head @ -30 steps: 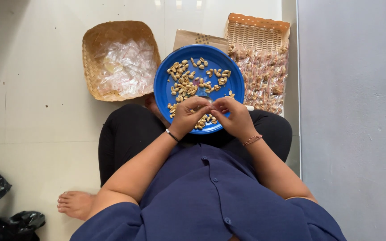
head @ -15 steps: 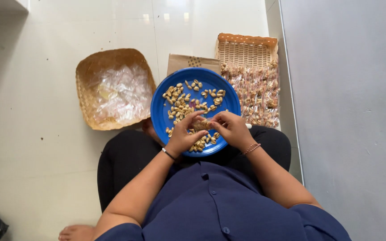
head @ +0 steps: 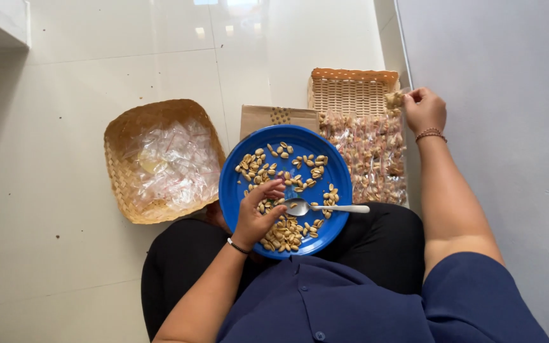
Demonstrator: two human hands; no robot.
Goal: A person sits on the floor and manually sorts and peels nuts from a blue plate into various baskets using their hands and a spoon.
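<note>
Left hand rests on the blue plate, fingers curled down into the pile of peanuts; whether it grips any of them I cannot tell. Plate sits on the person's lap, over black trousers, peanuts spread across most of it, thickest at the near edge and upper left. Metal spoon lies on the plate just right of the left hand, bowl toward the fingers, handle pointing right and reaching the plate's rim. Right hand is stretched out to the far right, well apart from the plate, fingers pinched on a small packet of nuts at the right corner of the rectangular wicker tray. That tray sits on the floor beyond the plate, next to the grey wall, its near part filled with small clear filled packets. Brown paper bag lies flat between the tray and the plate, partly under the plate's far edge. Round woven basket sits on the floor to the left of the plate, near it, holding empty clear plastic wrappers. Floor is pale glossy tile.
</note>
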